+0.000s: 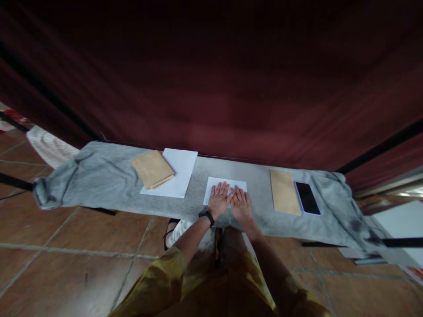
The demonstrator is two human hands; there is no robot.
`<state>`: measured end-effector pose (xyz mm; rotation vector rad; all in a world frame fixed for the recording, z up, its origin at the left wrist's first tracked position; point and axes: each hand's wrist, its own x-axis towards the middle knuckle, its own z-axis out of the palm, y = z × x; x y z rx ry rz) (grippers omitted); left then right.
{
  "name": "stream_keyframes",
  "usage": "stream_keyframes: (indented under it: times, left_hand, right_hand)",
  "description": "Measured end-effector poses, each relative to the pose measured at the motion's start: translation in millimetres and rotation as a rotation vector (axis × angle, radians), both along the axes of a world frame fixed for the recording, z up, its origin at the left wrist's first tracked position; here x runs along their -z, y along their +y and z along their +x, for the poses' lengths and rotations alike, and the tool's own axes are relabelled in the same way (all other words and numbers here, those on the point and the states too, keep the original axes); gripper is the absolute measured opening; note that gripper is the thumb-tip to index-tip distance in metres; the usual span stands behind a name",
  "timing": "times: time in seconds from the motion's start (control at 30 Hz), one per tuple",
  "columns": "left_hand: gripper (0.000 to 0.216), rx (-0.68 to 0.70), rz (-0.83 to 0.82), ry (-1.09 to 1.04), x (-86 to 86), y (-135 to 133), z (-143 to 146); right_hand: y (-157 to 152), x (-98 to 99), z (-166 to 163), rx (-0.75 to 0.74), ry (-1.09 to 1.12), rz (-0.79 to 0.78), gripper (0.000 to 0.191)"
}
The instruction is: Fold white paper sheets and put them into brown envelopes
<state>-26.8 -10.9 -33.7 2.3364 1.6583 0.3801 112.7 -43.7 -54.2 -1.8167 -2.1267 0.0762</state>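
Note:
A small white sheet of paper point(228, 184) lies on the grey cloth point(99, 180) that covers a narrow table. Both my hands rest flat on that sheet, side by side, fingers stretched out. My left hand point(218, 199) wears a black wristband and covers the sheet's near left part. My right hand point(241, 204) presses the near right part. Neither hand holds anything.
To the left lie a stack of white sheets point(178, 174) with brown envelopes point(152, 168) on top. To the right lie another brown envelope point(284, 192) and a dark phone point(307, 198). A dark red curtain point(231, 79) hangs behind the table. Tiled floor point(66, 255) lies below.

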Motion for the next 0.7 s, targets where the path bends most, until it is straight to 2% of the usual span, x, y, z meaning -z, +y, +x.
stream_keyframes:
  times: [0.27, 0.47, 0.7]
  left_hand:
    - [0.057, -0.075, 0.057, 0.046, 6.0, -1.1, -32.4]
    - [0.056, -0.070, 0.035, 0.047, 3.1, -2.7, -32.2]
    - [0.057, -0.081, 0.032, 0.047, 3.0, -2.6, -33.2]
  right_hand:
    - [9.6, -2.3, -8.3, 0.043, 0.032, -0.037, 0.051]
    - [33.6, -5.7, -28.3, -0.082, 0.003, -0.098, 0.053]
    - [43.2, -1.7, -8.1, 0.022, -0.022, -0.032, 0.053]
